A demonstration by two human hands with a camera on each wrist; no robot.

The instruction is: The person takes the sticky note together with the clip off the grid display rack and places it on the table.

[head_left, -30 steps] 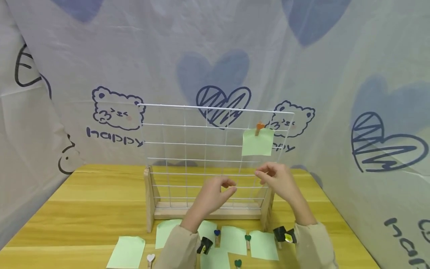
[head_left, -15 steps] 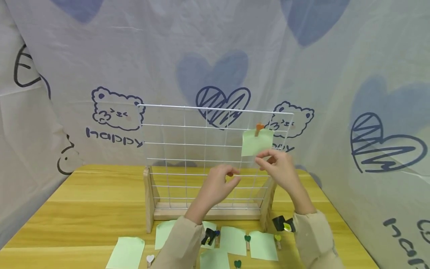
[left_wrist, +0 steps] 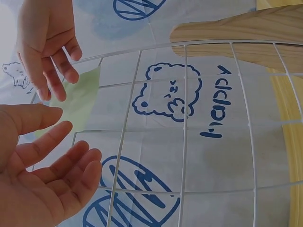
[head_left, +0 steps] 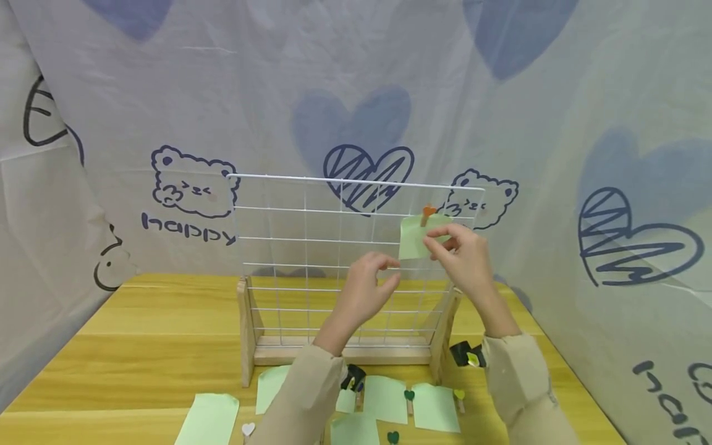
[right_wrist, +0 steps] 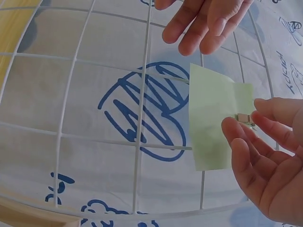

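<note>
A green paper note [head_left: 411, 238] hangs at the upper right of the white wire grid [head_left: 322, 239], under a wooden clip [head_left: 427, 215] topped by an orange heart. My right hand [head_left: 464, 256] is in front of the note, thumb and fingers loosely bent, fingertips just below the clip. In the right wrist view a wooden clip end [right_wrist: 244, 118] shows between those fingertips; contact cannot be told. My left hand [head_left: 367, 290] hovers lower left of the note, fingers relaxed and apart, holding nothing. The left wrist view shows both hands [left_wrist: 52, 184] around the note [left_wrist: 78, 104].
The grid stands in a wooden base [head_left: 345, 355] on the wooden table [head_left: 139, 346]. Several green notes [head_left: 436, 408] lie before it, with heart clips between them: white [head_left: 248, 429], dark green [head_left: 393, 437] and yellow [head_left: 459, 395]. A patterned cloth [head_left: 267, 93] hangs behind.
Both hands have risen. My right hand has moved from below the note up in front of it, near the clip; my left hand has gone up and slightly right. The note stays in place.
</note>
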